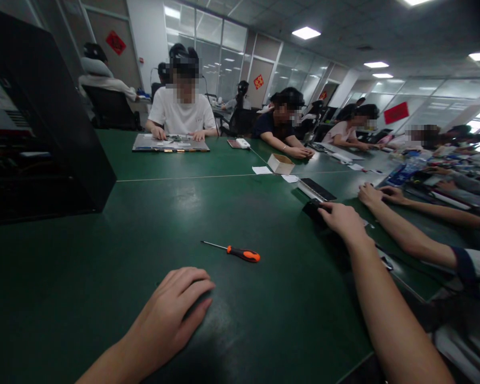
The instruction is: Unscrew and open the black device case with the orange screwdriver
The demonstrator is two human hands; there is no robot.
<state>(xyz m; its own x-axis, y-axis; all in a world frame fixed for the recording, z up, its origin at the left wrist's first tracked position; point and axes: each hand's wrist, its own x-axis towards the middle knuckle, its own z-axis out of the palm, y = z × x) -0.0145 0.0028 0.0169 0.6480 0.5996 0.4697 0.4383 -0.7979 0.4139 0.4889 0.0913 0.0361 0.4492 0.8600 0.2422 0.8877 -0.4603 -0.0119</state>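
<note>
My left hand (180, 306) rests low over the green table, fingers stretched forward and slightly bent, with nothing in it. Just beyond it lies a screwdriver (243, 254) with an orange and black handle, its thin metal shaft pointing left. Over to the right, my right hand (346, 221) has its fingers on a dark, blocky object (312, 209) at the table; its kind is not clear, and the hand hides part of it. A flat black and white item (317, 189) lies right behind that object.
A black computer case (84, 133) stands open-sided at the left. Further back are a small cardboard box (280, 164), white papers (262, 170) and a white adapter (243, 143). A co-worker's hands (378, 194) are close to my right arm. Across the table a person handles a flat panel (144, 143).
</note>
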